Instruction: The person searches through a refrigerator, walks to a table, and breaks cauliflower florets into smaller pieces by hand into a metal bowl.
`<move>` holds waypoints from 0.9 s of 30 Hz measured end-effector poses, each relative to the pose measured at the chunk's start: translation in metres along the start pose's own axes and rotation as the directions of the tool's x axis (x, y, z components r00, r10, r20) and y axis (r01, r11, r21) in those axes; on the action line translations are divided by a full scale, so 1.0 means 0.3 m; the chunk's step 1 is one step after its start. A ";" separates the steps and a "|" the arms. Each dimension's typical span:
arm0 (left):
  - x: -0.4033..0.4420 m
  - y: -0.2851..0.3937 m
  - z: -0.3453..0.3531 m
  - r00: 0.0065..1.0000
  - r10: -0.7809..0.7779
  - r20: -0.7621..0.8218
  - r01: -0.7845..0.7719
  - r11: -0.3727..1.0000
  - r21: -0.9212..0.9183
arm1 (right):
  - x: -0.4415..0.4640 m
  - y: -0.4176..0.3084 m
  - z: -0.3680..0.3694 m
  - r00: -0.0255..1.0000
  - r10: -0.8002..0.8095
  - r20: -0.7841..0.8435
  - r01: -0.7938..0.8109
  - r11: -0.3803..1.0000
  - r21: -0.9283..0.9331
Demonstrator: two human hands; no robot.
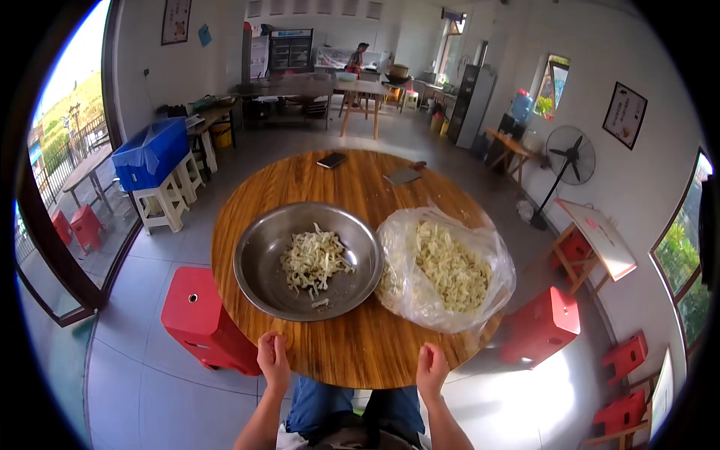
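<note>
My left hand [274,355] is at the near edge of the round wooden table [341,352], fingers curled closed with nothing visible in them. My right hand [432,367], also curled closed, is by the same edge farther right. Beyond my left hand sits a wide steel bowl [259,279] with a small heap of pale shredded vegetable [315,257], which looks like cabbage. Right of the bowl, a clear plastic bag [401,298] lies open, full of the same pale shreds [454,268]. Neither hand touches the bowl or the bag.
Toward the table's far side lie a phone [331,160] and a cleaver [403,176]. Red stools [196,300] [546,322] flank the table. A blue bin [152,154] stands on white stools at left, a fan [570,155] at right. Another person [357,60] is at the back.
</note>
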State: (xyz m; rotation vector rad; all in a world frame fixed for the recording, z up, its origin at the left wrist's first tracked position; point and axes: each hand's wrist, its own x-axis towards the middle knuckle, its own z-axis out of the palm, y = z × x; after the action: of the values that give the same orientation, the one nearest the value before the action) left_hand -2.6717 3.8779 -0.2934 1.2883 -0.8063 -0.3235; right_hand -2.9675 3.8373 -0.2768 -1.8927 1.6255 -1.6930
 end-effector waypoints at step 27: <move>0.354 -0.079 -0.042 0.984 0.042 0.172 -0.114 0.892 0.437 | 0.070 -0.022 0.079 0.989 0.032 0.141 0.043 0.865 -0.499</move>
State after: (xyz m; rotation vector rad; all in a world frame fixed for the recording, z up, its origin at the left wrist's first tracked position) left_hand -2.5843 3.8133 -0.2794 1.6679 -1.1092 -0.1800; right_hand -2.9497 3.8119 -0.2676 -2.1687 2.1537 -1.1630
